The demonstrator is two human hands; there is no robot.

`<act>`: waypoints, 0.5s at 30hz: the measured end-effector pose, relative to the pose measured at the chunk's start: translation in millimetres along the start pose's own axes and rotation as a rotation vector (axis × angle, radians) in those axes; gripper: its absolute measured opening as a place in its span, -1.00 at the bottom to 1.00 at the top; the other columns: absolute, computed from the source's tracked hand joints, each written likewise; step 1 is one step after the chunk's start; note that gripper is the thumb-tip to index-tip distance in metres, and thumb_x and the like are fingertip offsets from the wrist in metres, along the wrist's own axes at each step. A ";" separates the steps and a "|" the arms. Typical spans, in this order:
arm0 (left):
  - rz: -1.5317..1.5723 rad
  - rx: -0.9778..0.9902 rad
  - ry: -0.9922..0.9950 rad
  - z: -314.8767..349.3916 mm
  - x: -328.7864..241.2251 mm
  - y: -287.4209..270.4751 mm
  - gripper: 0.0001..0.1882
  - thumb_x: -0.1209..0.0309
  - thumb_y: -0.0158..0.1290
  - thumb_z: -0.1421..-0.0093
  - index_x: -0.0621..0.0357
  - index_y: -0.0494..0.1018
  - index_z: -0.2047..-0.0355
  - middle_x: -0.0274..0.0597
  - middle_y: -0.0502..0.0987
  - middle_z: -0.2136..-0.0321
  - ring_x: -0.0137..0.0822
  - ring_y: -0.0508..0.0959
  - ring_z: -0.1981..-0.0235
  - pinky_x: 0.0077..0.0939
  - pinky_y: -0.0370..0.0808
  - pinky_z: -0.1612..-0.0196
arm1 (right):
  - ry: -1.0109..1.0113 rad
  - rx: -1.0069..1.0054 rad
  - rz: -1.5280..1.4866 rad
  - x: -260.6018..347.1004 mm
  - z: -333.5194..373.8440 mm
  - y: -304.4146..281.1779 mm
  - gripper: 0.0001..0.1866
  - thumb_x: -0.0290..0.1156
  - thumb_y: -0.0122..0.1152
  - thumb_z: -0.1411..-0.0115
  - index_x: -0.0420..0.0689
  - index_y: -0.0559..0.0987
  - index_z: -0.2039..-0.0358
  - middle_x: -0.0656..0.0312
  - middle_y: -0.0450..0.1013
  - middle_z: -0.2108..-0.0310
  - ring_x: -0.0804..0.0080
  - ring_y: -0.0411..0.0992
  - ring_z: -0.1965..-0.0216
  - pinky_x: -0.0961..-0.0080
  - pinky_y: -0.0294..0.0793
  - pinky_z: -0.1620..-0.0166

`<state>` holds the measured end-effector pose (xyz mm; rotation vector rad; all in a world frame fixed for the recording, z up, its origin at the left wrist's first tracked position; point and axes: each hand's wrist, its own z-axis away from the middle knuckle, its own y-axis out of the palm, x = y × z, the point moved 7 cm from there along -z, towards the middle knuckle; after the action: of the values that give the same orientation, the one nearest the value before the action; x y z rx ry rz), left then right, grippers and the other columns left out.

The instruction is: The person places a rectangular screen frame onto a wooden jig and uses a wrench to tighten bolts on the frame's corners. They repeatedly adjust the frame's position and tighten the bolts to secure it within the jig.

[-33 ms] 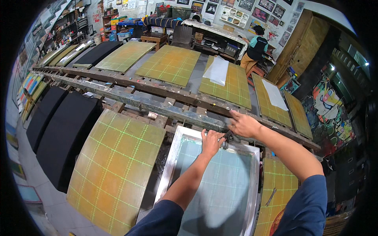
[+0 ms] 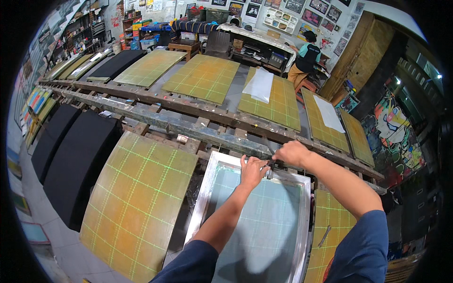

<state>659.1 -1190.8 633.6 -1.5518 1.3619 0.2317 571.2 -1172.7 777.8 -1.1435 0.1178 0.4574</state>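
Note:
A silk-screen printing frame [image 2: 306, 214] with a pale metal border lies in front of me, its blue-grey mesh [image 2: 278, 203] partly under my shadow. At its far edge sits a small dark clamp [image 2: 269, 173]. My left hand [image 2: 252, 172] rests on that edge, its fingers closed against the clamp and its thumb pointing up. Just beyond and to the right, my right hand [image 2: 291, 153] is curled closed over the clamp's upper part. Whatever its fingers grip is hidden. A small metal wrench [image 2: 324, 236] lies on the green-gridded board [image 2: 337, 207] right of the frame.
Long metal rails [image 2: 165, 120] run across beyond the frame. Another gridded board [image 2: 141, 198] stands left, then black-covered boards [image 2: 82, 165]. More boards [image 2: 203, 78] line the far side, two bearing white sheets [image 2: 259, 85]. A person [image 2: 307, 59] stands at the back counter.
My right hand has shifted slightly down and turned, its raised finger now curled in. The left hand stays nearly in place at the clamp.

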 end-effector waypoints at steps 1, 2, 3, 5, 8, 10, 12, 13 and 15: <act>-0.006 0.026 -0.024 1.4 -0.1 -0.1 -0.71 0.13 0.26 -0.16 -0.06 0.69 0.17 -0.37 0.68 0.20 -0.33 0.52 -0.01 0.07 0.00 -0.35 | 0.232 0.180 -0.500 -7.9 -0.2 17.1 -0.41 0.04 -0.10 -0.46 -0.19 0.70 0.34 -0.01 0.65 0.33 0.15 0.65 0.27 0.12 0.59 0.13; -0.011 0.052 -0.048 2.4 -1.0 0.6 -0.71 0.13 0.26 -0.16 -0.06 0.69 0.17 -0.37 0.68 0.20 -0.33 0.52 -0.01 0.07 0.00 -0.35 | 0.314 0.219 -0.681 -8.0 -1.7 32.6 -0.40 0.07 -0.11 -0.45 -0.19 0.70 0.33 -0.03 0.64 0.31 0.13 0.64 0.24 0.12 0.58 0.11; -0.007 0.060 -0.072 -2.1 -4.5 1.3 -0.70 0.12 0.25 -0.16 -0.07 0.69 0.16 -0.37 0.69 0.21 -0.33 0.52 -0.02 0.07 -0.01 -0.36 | 0.397 0.255 -0.843 -10.8 -2.1 44.8 -0.38 0.09 -0.12 -0.45 -0.18 0.70 0.32 -0.04 0.64 0.30 0.11 0.64 0.20 0.11 0.57 0.09; -0.019 0.038 -0.066 -5.6 2.6 5.9 -0.71 0.11 0.24 -0.17 -0.07 0.69 0.17 -0.38 0.69 0.21 -0.33 0.52 -0.01 0.07 -0.01 -0.36 | 0.361 0.015 -0.457 -10.0 -7.5 30.1 -0.35 0.11 -0.11 -0.44 -0.21 0.69 0.39 -0.10 0.63 0.27 0.03 0.62 0.16 0.09 0.57 0.08; -0.051 0.047 -0.067 0.9 12.7 4.0 -0.70 0.09 0.23 -0.19 -0.08 0.69 0.16 -0.38 0.69 0.21 -0.33 0.52 -0.01 0.08 -0.02 -0.36 | 0.218 -0.324 -0.073 7.6 3.9 -26.5 -0.54 -0.08 0.00 -0.36 -0.14 0.53 -0.08 -0.13 0.45 -0.11 -0.05 0.40 -0.18 0.12 0.43 -0.15; -0.052 0.062 -0.061 -0.7 5.4 4.6 -0.69 0.07 0.21 -0.21 -0.09 0.69 0.15 -0.39 0.69 0.21 -0.33 0.52 -0.01 0.08 -0.02 -0.36 | -0.219 -0.591 0.360 13.9 18.2 -38.0 -0.52 -0.19 0.03 -0.29 -0.05 0.48 -0.19 -0.04 0.24 -0.33 0.03 0.16 -0.39 0.12 0.25 -0.34; -0.039 0.060 -0.070 -0.4 3.4 3.6 -0.68 0.06 0.21 -0.21 -0.09 0.69 0.14 -0.37 0.68 0.20 -0.32 0.52 -0.01 0.08 -0.02 -0.36 | -0.532 -0.516 0.676 27.4 26.2 -31.1 -0.49 -0.16 0.05 -0.26 0.05 0.48 -0.22 0.06 0.21 -0.36 0.09 0.03 -0.47 0.09 0.01 -0.46; -0.034 0.060 -0.074 -0.3 2.9 3.1 -0.68 0.06 0.20 -0.22 -0.09 0.69 0.14 -0.37 0.68 0.19 -0.32 0.52 -0.01 0.08 -0.03 -0.36 | -0.460 -0.398 0.674 21.9 18.9 -21.4 -0.47 -0.13 0.06 -0.25 0.06 0.47 -0.23 0.07 0.20 -0.38 0.10 0.01 -0.48 0.08 -0.01 -0.47; -0.038 0.102 -0.102 -1.3 4.7 2.6 -0.66 0.09 0.23 -0.20 -0.07 0.68 0.09 -0.32 0.67 0.18 -0.33 0.52 -0.02 0.10 0.00 -0.37 | -0.317 -0.162 0.667 8.6 -2.9 4.0 -0.45 -0.08 0.07 -0.24 0.08 0.47 -0.24 0.08 0.17 -0.41 0.11 -0.03 -0.49 0.08 -0.05 -0.48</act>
<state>658.0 -1194.4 629.5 -1.4601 1.2444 0.2119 577.8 -1171.5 770.4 -1.1600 0.1880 1.2512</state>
